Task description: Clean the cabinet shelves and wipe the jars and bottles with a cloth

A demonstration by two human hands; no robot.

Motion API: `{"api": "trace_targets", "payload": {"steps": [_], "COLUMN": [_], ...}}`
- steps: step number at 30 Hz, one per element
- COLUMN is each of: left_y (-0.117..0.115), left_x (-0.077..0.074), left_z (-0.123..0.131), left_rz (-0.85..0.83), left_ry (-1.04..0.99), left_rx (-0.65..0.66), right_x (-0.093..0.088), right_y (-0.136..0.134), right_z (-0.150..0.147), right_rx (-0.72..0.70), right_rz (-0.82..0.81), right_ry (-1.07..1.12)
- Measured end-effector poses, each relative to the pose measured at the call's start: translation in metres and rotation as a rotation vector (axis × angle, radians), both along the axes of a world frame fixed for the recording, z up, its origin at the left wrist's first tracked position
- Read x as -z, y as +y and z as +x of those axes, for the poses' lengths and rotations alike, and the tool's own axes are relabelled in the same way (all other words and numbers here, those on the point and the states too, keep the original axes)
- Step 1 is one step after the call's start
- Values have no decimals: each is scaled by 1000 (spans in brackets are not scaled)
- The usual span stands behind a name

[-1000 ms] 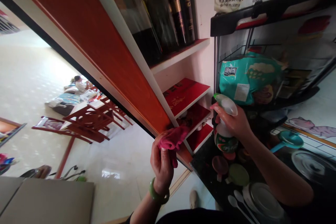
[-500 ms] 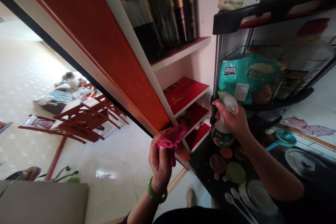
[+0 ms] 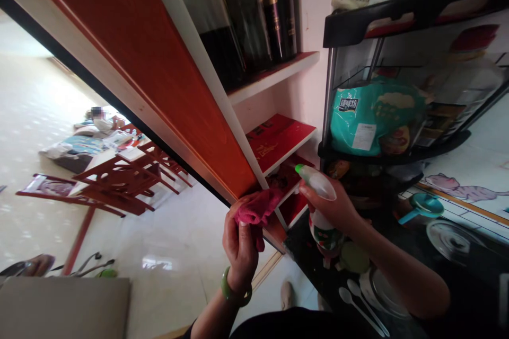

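My left hand is closed on a bunched pink cloth, which lies against the lower end of the orange-brown wooden door frame. A green bangle circles that wrist. In my right hand is a spray bottle with a white head, a green nozzle and a green-and-red label. Its nozzle points left, toward the cloth and the frame. Behind the bottle are the white-edged shelves with red surfaces. My fingers hide part of the bottle's neck and trigger.
Dark bottles fill the upper shelf. A black rack at right holds a teal snack bag and a large clear jug. On the dark counter lie white spoons, lids and a teal strainer-like item. A person sits far left beyond chairs.
My right hand has moved the spray bottle left and down, nearer the cloth. My left hand has stayed at the frame with the cloth. The camera view has shifted slightly.
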State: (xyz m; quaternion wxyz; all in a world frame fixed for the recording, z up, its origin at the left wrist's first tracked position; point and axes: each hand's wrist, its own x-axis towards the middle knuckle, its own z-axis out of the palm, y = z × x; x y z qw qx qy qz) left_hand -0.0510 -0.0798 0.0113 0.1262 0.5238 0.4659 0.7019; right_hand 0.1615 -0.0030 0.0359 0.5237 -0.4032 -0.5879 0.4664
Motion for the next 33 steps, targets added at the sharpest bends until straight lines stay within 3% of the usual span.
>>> {"api": "trace_targets", "payload": {"steps": [9,17,23,29,33], "left_y": [-2,-5,-7,-8,-8], "left_x": [-10,-8,-11,-9,-5], "left_z": [7,7,12,10,2], "left_rz": [3,8,19,11,4], "left_ry": [13,29,8,29,91], "left_rx": [22,-10,50,-20,-96], "right_x": [-5,-12,-10,-15,-6], "right_y": [-5,8,18,3,-17], "right_z": [-5,5,18,30,46], "right_rx": [-141,-7,136,226,288], "right_rz": [3,41,89,71,152], "right_ry": [-21,-3,-46,119,232]}}
